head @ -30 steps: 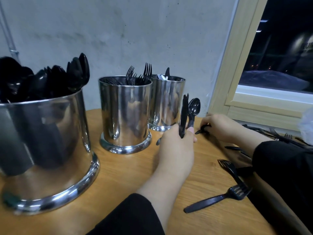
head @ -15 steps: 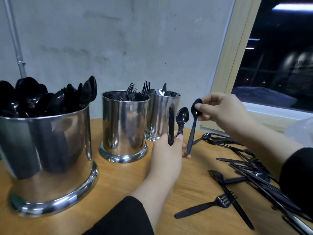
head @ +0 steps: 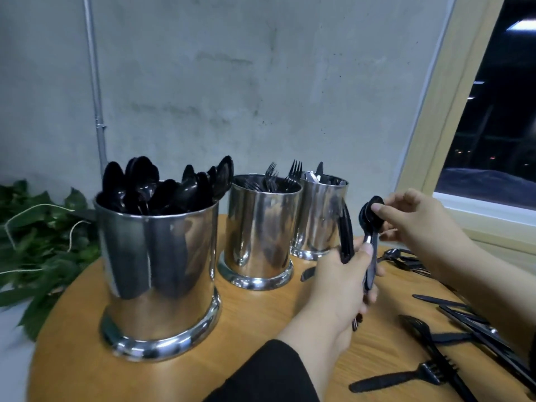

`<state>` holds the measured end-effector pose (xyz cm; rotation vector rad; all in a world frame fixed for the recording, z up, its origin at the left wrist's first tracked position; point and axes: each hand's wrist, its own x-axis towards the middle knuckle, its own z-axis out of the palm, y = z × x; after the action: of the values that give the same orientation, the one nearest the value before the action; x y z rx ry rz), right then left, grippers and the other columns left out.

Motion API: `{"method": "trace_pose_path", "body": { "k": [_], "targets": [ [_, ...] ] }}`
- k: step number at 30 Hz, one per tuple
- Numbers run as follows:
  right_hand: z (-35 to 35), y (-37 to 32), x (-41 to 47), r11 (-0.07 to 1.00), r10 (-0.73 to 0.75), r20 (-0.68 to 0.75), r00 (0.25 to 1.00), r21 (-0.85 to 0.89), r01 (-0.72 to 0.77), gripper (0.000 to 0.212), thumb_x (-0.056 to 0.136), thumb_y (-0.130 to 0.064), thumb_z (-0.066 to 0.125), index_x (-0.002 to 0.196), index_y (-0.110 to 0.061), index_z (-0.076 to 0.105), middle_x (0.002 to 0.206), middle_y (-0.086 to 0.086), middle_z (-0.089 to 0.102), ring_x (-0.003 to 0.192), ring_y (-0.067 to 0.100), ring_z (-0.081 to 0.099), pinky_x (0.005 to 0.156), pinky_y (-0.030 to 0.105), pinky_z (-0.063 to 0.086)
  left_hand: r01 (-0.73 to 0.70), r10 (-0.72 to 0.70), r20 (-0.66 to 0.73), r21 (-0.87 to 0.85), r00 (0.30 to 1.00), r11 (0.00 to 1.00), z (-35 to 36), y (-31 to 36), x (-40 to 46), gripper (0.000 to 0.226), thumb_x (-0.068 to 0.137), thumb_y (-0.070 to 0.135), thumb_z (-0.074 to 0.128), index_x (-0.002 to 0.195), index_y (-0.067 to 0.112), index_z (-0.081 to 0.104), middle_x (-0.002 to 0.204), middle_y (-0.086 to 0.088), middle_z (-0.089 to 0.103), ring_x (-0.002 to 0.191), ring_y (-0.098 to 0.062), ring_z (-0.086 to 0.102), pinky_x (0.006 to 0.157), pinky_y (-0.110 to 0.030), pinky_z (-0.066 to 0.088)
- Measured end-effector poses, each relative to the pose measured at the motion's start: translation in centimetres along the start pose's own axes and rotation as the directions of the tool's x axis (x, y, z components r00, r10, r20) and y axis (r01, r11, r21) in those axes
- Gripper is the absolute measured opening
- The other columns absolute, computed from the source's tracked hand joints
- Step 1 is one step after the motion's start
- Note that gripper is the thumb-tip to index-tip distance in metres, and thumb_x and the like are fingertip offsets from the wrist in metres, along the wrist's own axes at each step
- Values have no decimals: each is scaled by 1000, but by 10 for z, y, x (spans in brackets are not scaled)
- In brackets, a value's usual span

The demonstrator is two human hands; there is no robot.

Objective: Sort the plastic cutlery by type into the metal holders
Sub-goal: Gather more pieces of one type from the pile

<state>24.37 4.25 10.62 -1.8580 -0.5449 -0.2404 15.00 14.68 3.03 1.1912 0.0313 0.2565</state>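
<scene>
Spoons [head: 162,184] fill nearest holder [head: 158,274]; forks [head: 271,177] stand in middle holder [head: 259,227].

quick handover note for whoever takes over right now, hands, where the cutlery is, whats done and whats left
Left hand: grips a bunch of black cutlery upright, a knife and spoon handles.
Right hand: pinches the bowl of a spoon against that bunch.
Holders: spoon holder full, fork holder and knife holder part filled.
Left: drop the held pieces by type, then sort the loose forks and knives on the table at right.
</scene>
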Motion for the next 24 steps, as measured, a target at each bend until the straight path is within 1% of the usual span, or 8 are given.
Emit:
{"method": "trace_pose_path", "body": {
  "k": [3, 9, 12, 15, 17, 19, 21, 24],
  "targets": [
    [-1, -14, -10, 999, 9, 101, 995, 40, -13, 23, 96, -13, 65, 118, -18, 63, 97, 11, 73, 71, 23, 68, 73, 40, 59, 15, -14, 32, -45, 999, 999, -3, 9, -8, 14, 105, 35, 55, 111, 27, 65, 74, 9, 59, 51, -6, 42, 44, -19, 28],
    [-12, -60, -37, 998, -58, 248, 967, 4, 59, 20, 94, -9, 64, 105, -23, 74, 97, 13, 75, 76, 25, 69, 74, 38, 62, -25, 29, 74, -50, 997, 998, -13, 34, -43, 15, 105, 37, 54, 96, 29, 62, 75, 6, 56, 50, -7, 33, 44, -19, 22],
    [-12, -85, -58, 992, -98, 338, 936, -46, 121, 16, 84, -33, 74, 99, -29, 75, 92, 10, 76, 78, 30, 69, 89, 56, 56, -69, 67, 44, 39, 997, 997, -22, 48, -74, 16, 105, 38, 53, 105, 26, 64, 73, 6, 58, 49, -8, 35, 44, -19, 24],
    [-4, -104, -70, 976, -180, 373, 910, -45, 211, 71, 52, -77, 81, 104, -29, 72, 92, 8, 76, 76, 31, 70, 89, 56, 53, -109, 115, -44, 129, 992, 986, -33, 62, -102, 31, 106, 40, 49, 107, 14, 66, 69, 5, 63, 46, -8, 37, 43, -19, 29],
    [6, -126, -75, 965, -254, 371, 893, 35, 260, 62, 56, -68, 83, 103, -29, 73, 91, 7, 76, 75, 31, 68, 85, 46, 54, -157, 177, -101, 180, 979, 971, -44, 73, -120, 30, 106, 42, 49, 102, 17, 66, 74, 3, 69, 45, -10, 39, 42, -18, 32],
    [14, -149, -75, 942, -336, 286, 897, 112, 317, 45, 62, -53, 79, 100, -30, 74, 89, 6, 76, 74, 31, 67, 85, 45, 52, -210, 252, -169, 230, 953, 950, -58, 86, -133, 28, 106, 41, 50, 96, 20, 65, 70, 5, 69, 44, -10, 40, 42, -17, 33],
    [22, -170, -71, 909, -409, 209, 888, 180, 376, 39, 62, -52, 80, 96, -31, 75, 87, 5, 76, 74, 31, 69, 82, 40, 54, -257, 310, -239, 228, 920, 939, -75, 97, -142, 30, 106, 37, 52, 95, 13, 66, 66, 3, 65, 44, -10, 40, 42, -17, 33],
    [39, -197, -67, 870, -481, 153, 863, 205, 448, 9, 87, -18, 73, 89, -27, 73, 81, 4, 76, 71, 28, 69, 72, 25, 59, -332, 363, -284, 153, 887, 931, -97, 113, -153, 27, 106, 34, 53, 100, 12, 68, 71, -2, 67, 45, -11, 39, 39, -19, 29]
  ]
}}
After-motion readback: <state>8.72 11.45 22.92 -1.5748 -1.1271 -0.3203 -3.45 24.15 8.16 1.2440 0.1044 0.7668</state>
